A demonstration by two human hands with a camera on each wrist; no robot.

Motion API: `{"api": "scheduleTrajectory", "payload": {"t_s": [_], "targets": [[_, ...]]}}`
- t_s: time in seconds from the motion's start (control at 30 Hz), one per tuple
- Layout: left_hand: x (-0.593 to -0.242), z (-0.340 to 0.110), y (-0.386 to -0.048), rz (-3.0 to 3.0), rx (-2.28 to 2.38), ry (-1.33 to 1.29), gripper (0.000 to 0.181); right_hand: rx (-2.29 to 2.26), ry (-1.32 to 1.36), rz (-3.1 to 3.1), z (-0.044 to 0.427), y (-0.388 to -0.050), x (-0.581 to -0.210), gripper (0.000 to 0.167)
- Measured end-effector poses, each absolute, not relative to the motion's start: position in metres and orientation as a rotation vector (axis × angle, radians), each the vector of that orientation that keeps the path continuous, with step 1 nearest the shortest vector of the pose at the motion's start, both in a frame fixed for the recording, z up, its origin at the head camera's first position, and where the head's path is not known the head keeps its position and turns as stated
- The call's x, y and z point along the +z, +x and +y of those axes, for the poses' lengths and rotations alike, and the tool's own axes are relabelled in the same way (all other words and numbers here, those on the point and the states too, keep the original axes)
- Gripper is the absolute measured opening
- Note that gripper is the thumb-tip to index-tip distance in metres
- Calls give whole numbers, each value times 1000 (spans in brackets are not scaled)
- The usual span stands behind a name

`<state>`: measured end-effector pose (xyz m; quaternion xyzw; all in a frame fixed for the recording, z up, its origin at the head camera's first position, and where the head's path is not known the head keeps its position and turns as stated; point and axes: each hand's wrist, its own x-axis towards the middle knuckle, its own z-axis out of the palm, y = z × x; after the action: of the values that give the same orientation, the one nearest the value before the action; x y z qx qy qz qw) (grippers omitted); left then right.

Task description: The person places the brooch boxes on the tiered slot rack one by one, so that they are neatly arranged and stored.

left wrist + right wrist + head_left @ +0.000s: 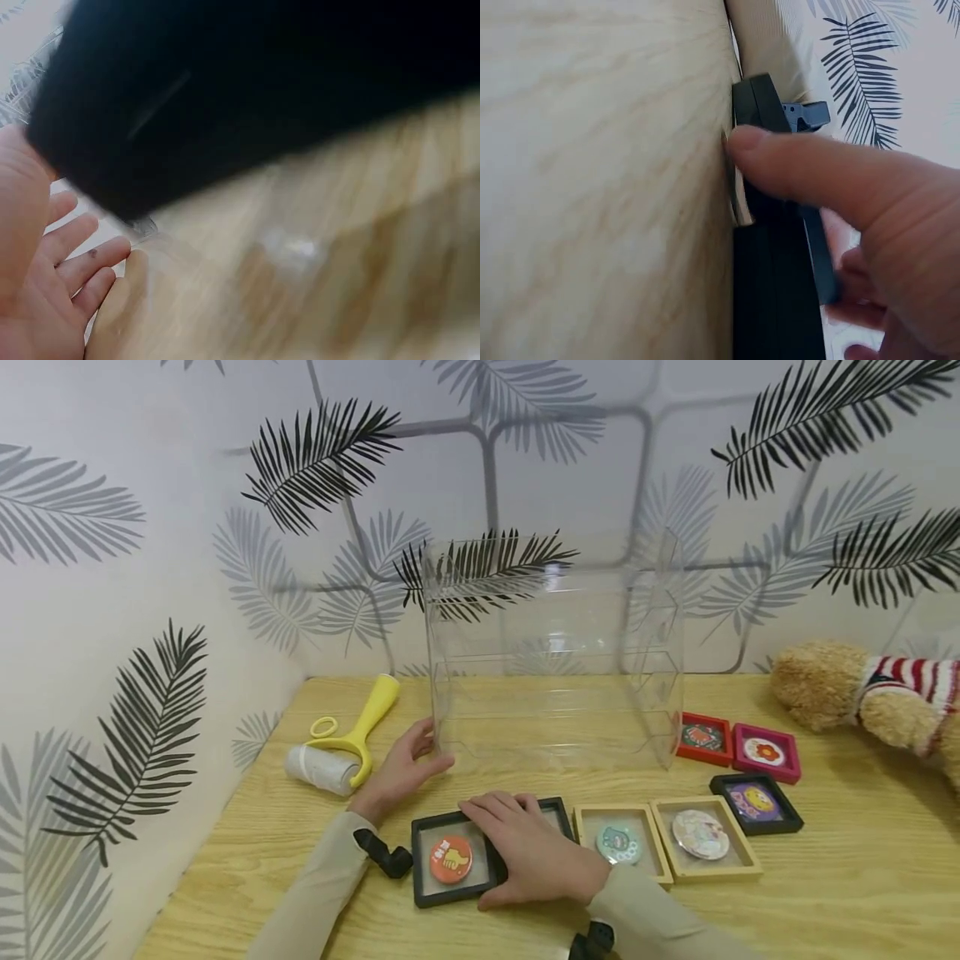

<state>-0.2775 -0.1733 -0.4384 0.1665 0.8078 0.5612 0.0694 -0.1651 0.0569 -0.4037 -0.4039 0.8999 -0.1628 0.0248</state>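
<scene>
In the head view my right hand (528, 852) lies across a small black display frame (557, 814), its thumb at the near edge and its fingers over the far side. The palm hides most of this frame. In the right wrist view the thumb (780, 161) presses on the black edge. Directly left of it lies another black frame (422, 870) holding an orange thumbs-up badge (451, 859). My left hand (401, 768), fingers loosely extended, is by the lower left corner of a clear tiered acrylic stand (555, 727); contact there is unclear.
Two beige frames (667, 839) with round badges stand to the right. Beyond them lie a black frame (795, 820), a magenta frame (793, 764) and a red frame (726, 739). A yellow lint roller (367, 714), a yellow ring (324, 719) and a teddy bear (825, 685) are farther out.
</scene>
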Motion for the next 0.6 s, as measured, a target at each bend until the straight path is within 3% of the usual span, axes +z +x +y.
{"api": "scheduleTrajectory", "payload": {"t_s": [0.3,0.6], "targets": [[-440,-176,-277,2447,1683,516,69,-620,-1400,2706,50,-160,-396,108],[-438,-171,-275,2444,1697,490,70,-1005,-1275,2550,49,-163,-384,102]]}}
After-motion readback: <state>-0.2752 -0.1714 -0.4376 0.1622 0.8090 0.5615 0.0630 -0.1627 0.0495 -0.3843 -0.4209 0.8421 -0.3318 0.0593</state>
